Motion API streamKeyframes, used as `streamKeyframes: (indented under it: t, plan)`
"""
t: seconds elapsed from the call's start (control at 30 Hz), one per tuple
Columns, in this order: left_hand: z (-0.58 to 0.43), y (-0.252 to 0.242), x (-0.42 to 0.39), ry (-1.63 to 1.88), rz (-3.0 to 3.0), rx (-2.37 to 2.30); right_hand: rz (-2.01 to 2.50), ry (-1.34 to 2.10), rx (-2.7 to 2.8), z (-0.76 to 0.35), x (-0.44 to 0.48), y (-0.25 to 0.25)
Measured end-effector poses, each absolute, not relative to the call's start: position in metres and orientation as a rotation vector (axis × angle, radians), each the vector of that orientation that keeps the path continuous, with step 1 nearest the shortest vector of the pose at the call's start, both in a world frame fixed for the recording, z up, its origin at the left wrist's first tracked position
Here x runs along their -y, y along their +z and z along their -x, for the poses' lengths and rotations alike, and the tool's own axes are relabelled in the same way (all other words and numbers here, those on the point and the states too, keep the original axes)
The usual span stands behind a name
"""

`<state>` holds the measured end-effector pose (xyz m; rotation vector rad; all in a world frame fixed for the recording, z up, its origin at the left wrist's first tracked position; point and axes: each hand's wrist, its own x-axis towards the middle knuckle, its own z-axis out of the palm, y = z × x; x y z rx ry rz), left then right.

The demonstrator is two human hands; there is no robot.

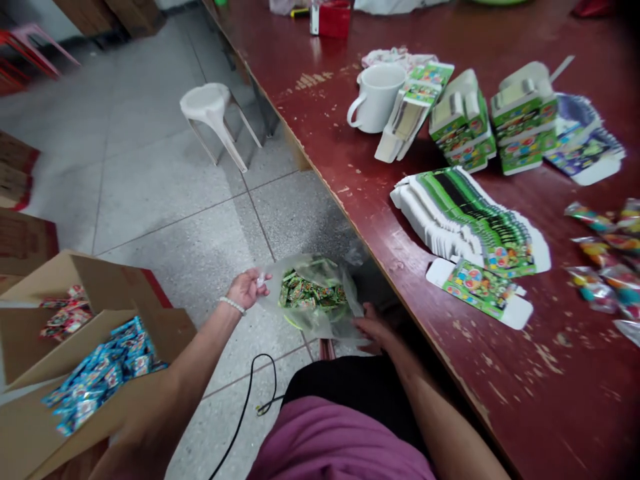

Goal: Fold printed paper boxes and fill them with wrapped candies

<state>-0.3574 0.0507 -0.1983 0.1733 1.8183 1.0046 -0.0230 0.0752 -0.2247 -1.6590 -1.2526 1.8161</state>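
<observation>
A translucent plastic bag (273, 293) hangs open low beside the table, its mouth spread toward me. Inside it lie many small green candy packets (313, 290). My left hand (247, 289), with a beaded bracelet at the wrist, is closed on the left side of the bag's rim. On the opposite side my right hand (374, 328) grips the rim, close to the table edge and partly in shadow. Part of a yellow-green rim shows under the bag; what it belongs to is hidden.
Stacks of flat printed boxes (465, 213), a white mug (377, 97) and wrapped candies (605, 253) lie on the red table (550, 400). Cartons with blue packets (107, 373) and red packets (67, 313) stand at left. A white stool (207, 103) and a black cable (245, 407) are on the floor.
</observation>
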Motion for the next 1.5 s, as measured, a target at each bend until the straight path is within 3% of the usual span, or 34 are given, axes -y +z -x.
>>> streamKeyframes:
  t: [0.47,0.83,1.1,1.5]
  plan:
    - [0.392,-0.1,-0.056,1.425,-0.377,-1.716,1.338,1.786,1.002,0.052,-0.087,-0.102]
    - [0.371,-0.114,-0.072,1.401,-0.496,-1.738,1.016,2.185,0.625,0.09,-0.07,-0.008]
    - [0.379,-0.123,-0.064,1.458,-0.454,-1.795,1.044,2.184,0.641,0.076,-0.073,-0.012]
    - [0.406,-0.09,-0.046,1.562,-0.517,-1.727,1.211,1.96,0.694,0.018,-0.06,-0.017]
